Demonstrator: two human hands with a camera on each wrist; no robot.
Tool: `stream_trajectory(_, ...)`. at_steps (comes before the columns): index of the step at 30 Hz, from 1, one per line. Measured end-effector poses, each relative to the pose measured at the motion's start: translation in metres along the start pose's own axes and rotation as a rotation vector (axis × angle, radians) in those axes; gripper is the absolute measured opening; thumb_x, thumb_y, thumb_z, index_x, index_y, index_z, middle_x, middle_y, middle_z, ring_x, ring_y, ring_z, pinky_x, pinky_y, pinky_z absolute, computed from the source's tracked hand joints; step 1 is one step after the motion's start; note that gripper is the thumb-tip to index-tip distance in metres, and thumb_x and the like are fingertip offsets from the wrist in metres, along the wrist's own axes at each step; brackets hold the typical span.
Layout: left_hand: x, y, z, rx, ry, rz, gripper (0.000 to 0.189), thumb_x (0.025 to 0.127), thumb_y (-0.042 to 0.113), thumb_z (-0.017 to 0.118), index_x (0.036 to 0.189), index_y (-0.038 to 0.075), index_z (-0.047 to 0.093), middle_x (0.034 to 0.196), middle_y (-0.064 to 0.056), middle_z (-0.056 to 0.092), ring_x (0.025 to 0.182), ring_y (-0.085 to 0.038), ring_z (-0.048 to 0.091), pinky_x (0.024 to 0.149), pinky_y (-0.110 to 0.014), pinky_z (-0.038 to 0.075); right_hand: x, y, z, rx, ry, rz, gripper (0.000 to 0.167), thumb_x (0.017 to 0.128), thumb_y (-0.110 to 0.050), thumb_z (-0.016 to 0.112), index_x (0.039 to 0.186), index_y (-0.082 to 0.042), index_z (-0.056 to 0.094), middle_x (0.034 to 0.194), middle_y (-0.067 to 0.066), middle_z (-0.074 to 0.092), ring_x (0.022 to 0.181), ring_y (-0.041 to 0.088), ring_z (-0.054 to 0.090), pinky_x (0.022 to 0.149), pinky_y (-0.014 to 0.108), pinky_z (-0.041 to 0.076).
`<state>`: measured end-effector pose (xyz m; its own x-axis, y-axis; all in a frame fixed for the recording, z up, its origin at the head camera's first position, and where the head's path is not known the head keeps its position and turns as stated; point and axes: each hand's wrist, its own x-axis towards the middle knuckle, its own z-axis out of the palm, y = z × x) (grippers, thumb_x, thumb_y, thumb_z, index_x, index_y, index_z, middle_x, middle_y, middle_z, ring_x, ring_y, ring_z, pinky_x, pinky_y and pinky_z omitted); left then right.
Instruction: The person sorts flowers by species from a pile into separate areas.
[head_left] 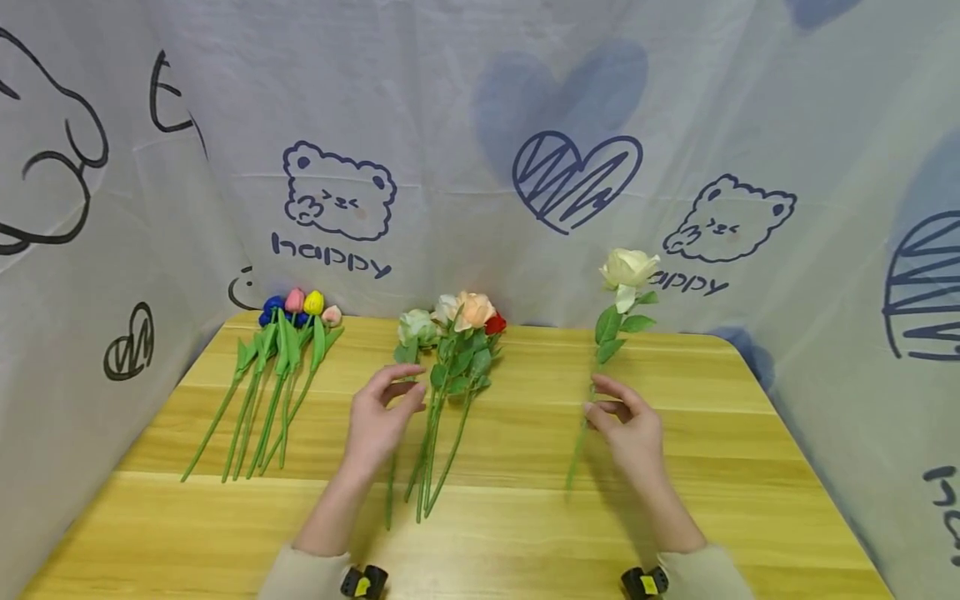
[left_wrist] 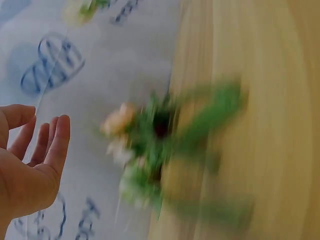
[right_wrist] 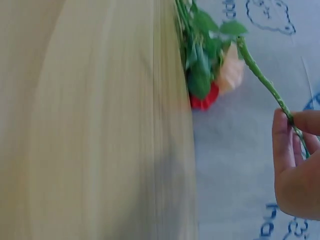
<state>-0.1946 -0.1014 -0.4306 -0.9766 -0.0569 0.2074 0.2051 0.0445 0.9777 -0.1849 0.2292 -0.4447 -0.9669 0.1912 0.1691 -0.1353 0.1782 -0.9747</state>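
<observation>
My right hand pinches the green stem of a cream-white rose between thumb and fingers. The rose is held upright on the right, bloom on top, its lower stem pointing down over the table. Nothing is in my left hand, whose fingers are parted and loosely bent in the left wrist view. It hovers close to a group of roses at the middle: a pale green rose, a peach rose, a white one behind and a red rose. Their stems point toward me.
Several tulips in blue, pink and yellow lie at the left of the wooden table. Patterned cloth hangs along the back and both sides, right against the table's far edge.
</observation>
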Motion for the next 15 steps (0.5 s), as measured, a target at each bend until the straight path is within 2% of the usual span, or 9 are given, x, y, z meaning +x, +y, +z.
stream_trajectory(4, -0.005, -0.002, 0.037, -0.012, -0.11, 0.014, 0.027, 0.098, 0.002, 0.07, 0.125, -0.002, 0.069, 0.128, -0.015, 0.063, 0.104, -0.031, 0.068, 0.083, -0.031, 0.062, 0.0, -0.003, 0.024, 0.098, 0.021, -0.025, 0.042, 0.093, 0.009, 0.071, 0.134, 0.001, 0.066, 0.128, 0.017, 0.062, 0.094, 0.011, 0.068, 0.078, 0.026, 0.062)
stream_trajectory(7, -0.009, -0.004, 0.056, 0.018, -0.22, 0.007, 0.024, 0.099, 0.007, 0.07, 0.123, 0.002, 0.071, 0.129, -0.014, 0.064, 0.105, -0.031, 0.069, 0.081, -0.032, 0.062, 0.002, -0.006, 0.041, 0.177, 0.022, -0.042, 0.042, 0.092, 0.011, 0.072, 0.133, 0.003, 0.066, 0.127, 0.016, 0.062, 0.093, 0.012, 0.068, 0.079, 0.027, 0.063)
stream_trajectory(11, -0.014, -0.009, 0.07, 0.104, -0.362, -0.008, 0.021, 0.1, 0.014, 0.07, 0.12, 0.008, 0.074, 0.127, -0.011, 0.067, 0.106, -0.029, 0.069, 0.079, -0.033, 0.06, 0.004, -0.01, 0.059, 0.26, 0.019, -0.051, 0.042, 0.091, 0.013, 0.072, 0.132, 0.005, 0.066, 0.126, 0.016, 0.062, 0.093, 0.011, 0.069, 0.078, 0.028, 0.063)
stream_trajectory(15, -0.016, -0.012, 0.075, 0.136, -0.425, -0.008, 0.018, 0.1, 0.012, 0.07, 0.117, 0.009, 0.076, 0.12, -0.01, 0.072, 0.103, -0.026, 0.071, 0.077, -0.035, 0.061, 0.005, -0.012, 0.074, 0.326, 0.015, -0.042, 0.041, 0.091, 0.015, 0.071, 0.131, 0.008, 0.065, 0.124, 0.018, 0.062, 0.09, 0.01, 0.069, 0.076, 0.029, 0.063)
